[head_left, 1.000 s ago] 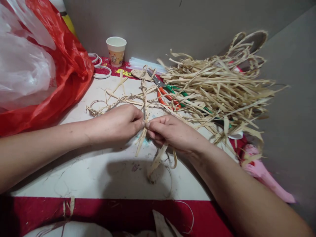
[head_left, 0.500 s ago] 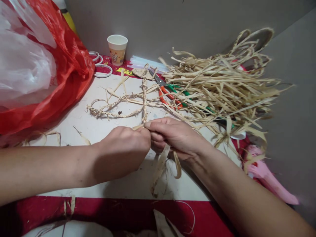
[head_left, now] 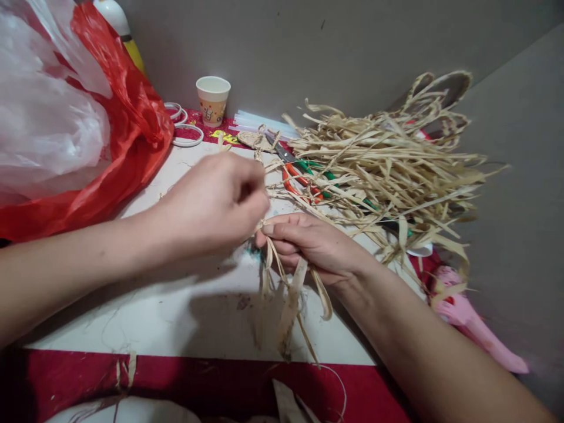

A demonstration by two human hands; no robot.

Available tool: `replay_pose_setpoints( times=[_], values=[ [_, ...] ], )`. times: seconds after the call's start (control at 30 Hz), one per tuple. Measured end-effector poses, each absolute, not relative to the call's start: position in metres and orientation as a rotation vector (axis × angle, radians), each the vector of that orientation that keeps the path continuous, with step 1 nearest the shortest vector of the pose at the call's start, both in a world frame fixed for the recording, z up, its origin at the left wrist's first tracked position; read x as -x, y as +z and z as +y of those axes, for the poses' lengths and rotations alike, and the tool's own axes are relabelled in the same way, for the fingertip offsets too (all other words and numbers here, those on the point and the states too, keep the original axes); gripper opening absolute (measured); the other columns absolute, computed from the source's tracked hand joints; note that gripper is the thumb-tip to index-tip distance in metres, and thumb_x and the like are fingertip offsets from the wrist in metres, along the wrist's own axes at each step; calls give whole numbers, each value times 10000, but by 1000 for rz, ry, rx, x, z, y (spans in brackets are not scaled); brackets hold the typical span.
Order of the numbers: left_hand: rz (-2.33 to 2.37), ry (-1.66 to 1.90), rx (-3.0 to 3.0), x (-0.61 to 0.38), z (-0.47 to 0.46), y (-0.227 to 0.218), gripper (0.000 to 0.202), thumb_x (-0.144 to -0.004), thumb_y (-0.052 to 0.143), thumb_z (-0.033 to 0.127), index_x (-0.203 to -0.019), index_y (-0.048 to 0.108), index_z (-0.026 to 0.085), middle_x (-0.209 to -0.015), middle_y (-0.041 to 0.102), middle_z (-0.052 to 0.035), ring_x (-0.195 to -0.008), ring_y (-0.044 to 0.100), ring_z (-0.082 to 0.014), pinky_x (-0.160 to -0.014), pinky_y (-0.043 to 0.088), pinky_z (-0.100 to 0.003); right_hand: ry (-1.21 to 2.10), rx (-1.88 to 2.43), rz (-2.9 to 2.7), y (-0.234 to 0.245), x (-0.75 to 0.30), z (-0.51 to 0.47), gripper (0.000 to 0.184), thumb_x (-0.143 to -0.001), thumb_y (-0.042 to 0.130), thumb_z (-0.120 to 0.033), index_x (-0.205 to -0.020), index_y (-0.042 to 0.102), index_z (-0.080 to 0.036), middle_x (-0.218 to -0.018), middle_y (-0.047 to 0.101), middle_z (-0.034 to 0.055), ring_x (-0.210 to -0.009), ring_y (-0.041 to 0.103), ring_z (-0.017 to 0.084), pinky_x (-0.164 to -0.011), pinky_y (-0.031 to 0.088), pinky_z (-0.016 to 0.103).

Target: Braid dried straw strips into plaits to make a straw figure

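Note:
My right hand [head_left: 304, 238] is closed, pinching the end of a straw braid [head_left: 263, 224] between thumb and fingers. Loose flat strips [head_left: 291, 305] hang below it over the white board [head_left: 176, 323]. Just left of that pinch and a little above it is my left hand [head_left: 220, 197], slightly blurred, its fingers curled in; whatever they hold, if anything, is hidden. This hand covers most of the braid, whose far part [head_left: 259, 154] shows beyond the knuckles. Scissors with orange handles [head_left: 291, 179] lie past my hands, partly under straw.
A large pile of dry straw strips [head_left: 388, 153] fills the back right. A paper cup [head_left: 213, 106], white rings [head_left: 187, 142] and pale sticks [head_left: 259, 123] stand or lie at the back. Red and clear plastic bags [head_left: 145, 129] bulge at left; a pink object [head_left: 476, 329] lies right.
My left hand has lifted away from the right hand's pinch, up and back over the braid. More loose strips now dangle below my right hand, which keeps its hold. The view has shifted slightly.

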State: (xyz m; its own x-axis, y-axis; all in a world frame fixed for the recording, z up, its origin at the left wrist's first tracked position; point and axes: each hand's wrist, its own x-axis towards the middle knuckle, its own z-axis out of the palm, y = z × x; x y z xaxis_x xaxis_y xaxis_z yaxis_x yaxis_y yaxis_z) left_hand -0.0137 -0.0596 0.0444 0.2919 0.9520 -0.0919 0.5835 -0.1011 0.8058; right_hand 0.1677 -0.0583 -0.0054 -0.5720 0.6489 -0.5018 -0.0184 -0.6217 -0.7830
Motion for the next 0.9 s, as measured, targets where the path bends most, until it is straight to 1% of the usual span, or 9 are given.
replay_pose_setpoints(
  times=[0.07,0.17,0.23,0.33,0.4,0.57,0.67,0.77,0.9],
  values=[
    [1318,651,-1721,14,-44,38,79,-691,553,203,-719,613,159,-548,517,35,-498,460,-76,-506,313,-204,2246,1130,-1054,-4,-168,-57,172,-804,564,-238,-705,617,-109,-422,231,-109,-355,148,22,-363,127,168],
    [1099,399,-1350,7,-39,22,97,-677,509,171,-636,593,147,-568,571,-10,-486,481,-92,-483,357,-220,2236,1095,-1082,-3,-168,-56,179,-784,592,-246,-679,609,-102,-411,262,-105,-351,175,19,-358,123,160],
    [1008,324,-1155,3,-43,14,133,-681,463,167,-603,568,147,-528,531,-4,-458,465,-93,-454,358,-221,2238,1079,-1108,-3,-169,-56,196,-770,620,-267,-663,603,-104,-407,289,-100,-348,194,18,-355,130,160],
    [1002,368,-1138,0,-51,8,133,-686,455,170,-606,559,148,-455,374,62,-381,281,-51,-379,220,-197,2250,1085,-1128,-5,-171,-55,220,-750,656,-307,-677,607,-105,-410,288,-105,-348,202,18,-359,140,165],
    [1009,398,-1222,1,-52,6,133,-694,461,171,-608,560,147,-454,341,76,-384,224,-43,-380,169,-201,2253,1101,-1146,-6,-171,-54,232,-751,653,-328,-698,611,-106,-421,282,-107,-347,207,20,-361,130,173],
    [1047,358,-1466,6,-45,2,223,-755,445,219,-665,632,137,-501,476,41,-431,297,-61,-427,221,-212,2219,1121,-1306,-8,-173,-51,224,-784,597,-304,-660,575,-119,-432,288,-101,-355,234,26,-375,161,180],
    [1065,358,-1555,8,-42,0,240,-761,436,232,-667,638,142,-529,509,27,-467,334,-76,-458,247,-220,2127,1138,-1492,-7,-175,-49,250,-818,561,-318,-654,564,-129,-426,298,-95,-372,255,37,-394,204,183],
    [1047,381,-1600,8,-41,0,231,-756,423,210,-614,596,154,-539,496,30,-500,356,-82,-486,266,-220,2017,1184,-1668,-6,-178,-49,263,-854,515,-346,-712,578,-133,-442,322,-84,-395,262,51,-398,199,188],
    [1024,349,-1451,5,-44,3,236,-763,430,216,-569,551,158,-458,388,60,-422,274,-68,-435,220,-223,1816,1307,-1901,-2,-179,-51,252,-867,485,-341,-752,589,-143,-484,311,-77,-419,252,61,-401,188,192]
  ],
)
